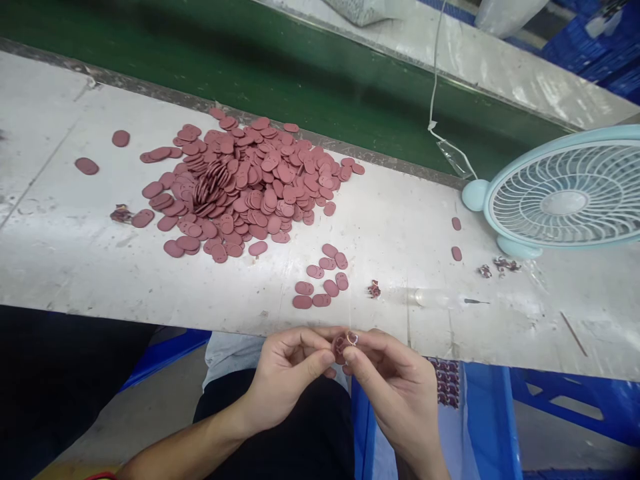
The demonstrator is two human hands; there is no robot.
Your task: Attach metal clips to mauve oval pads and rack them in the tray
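Note:
My left hand point(293, 377) and my right hand point(397, 383) meet at the table's front edge. Between the left thumb and fingers is a dull-red oval disc point(339, 346), partly covered by fingertips. The right thumb and forefinger pinch a small shiny brown-and-white piece point(353, 339) against the disc; its exact kind is too small to tell. Just beyond my hands lie several loose red oval discs point(331, 288), some showing tiny holes. A small cluster of shiny brown pieces point(374, 289) rests to their right.
A large heap of red discs point(260, 180) covers the table's left middle. At the right stands a light-blue fan point(565, 200), with a thin-tipped tool point(475, 301) nearer me. A blue bin point(493, 427) holding rows of brown pieces point(447, 383) sits below the table edge.

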